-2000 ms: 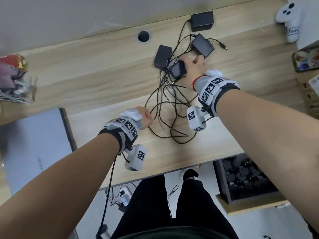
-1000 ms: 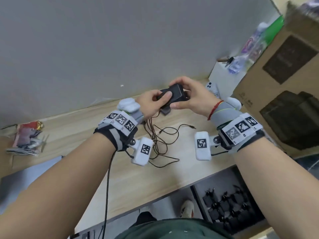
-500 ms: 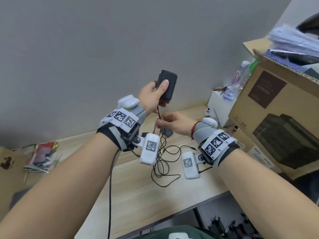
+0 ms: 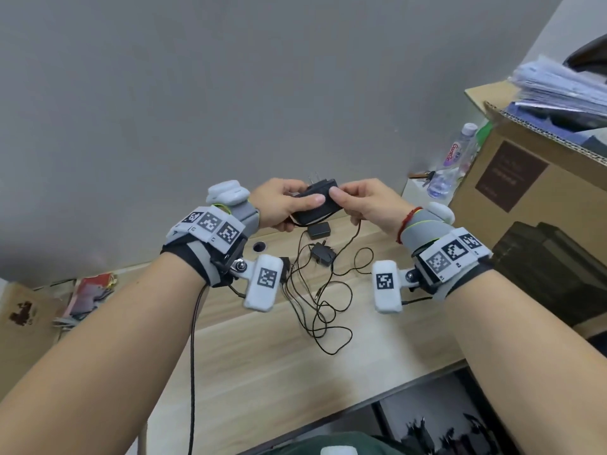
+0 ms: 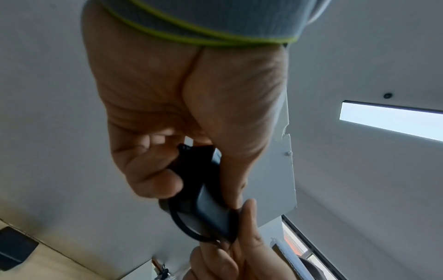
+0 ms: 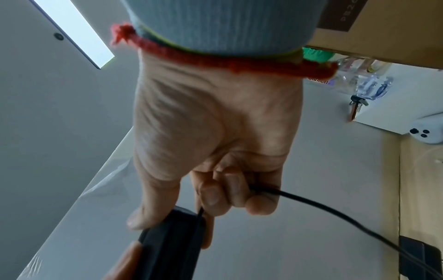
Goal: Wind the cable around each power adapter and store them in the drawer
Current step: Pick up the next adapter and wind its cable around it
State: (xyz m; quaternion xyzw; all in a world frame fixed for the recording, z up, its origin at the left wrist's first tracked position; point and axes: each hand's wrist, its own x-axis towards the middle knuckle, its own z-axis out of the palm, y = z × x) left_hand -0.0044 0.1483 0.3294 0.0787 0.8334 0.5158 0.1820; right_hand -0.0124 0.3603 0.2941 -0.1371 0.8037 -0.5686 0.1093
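Note:
A black power adapter (image 4: 317,206) is held level above the desk, prongs pointing up and away. My left hand (image 4: 295,205) grips its left end, thumb on top; the left wrist view shows the fingers curled round the adapter (image 5: 206,199), with a loop of its cable (image 5: 182,223) against the body. My right hand (image 4: 345,198) is at the adapter's right end. There the thumb presses the adapter (image 6: 167,246) and the curled fingers hold the cable (image 6: 311,204). The cable (image 4: 356,233) hangs from that hand to the desk.
Two more black adapters (image 4: 318,230) (image 4: 323,254) lie on the wooden desk (image 4: 262,362) among tangled cables (image 4: 315,310). An open drawer (image 4: 443,421) with adapters in it sits below the desk's front edge. At the right stand a cardboard box (image 4: 532,198) and bottles (image 4: 450,162).
The left hand has lowered the adapter from upright and high to level at chest height. The right hand has risen from the hanging cable to the adapter's right end, bringing cable with it.

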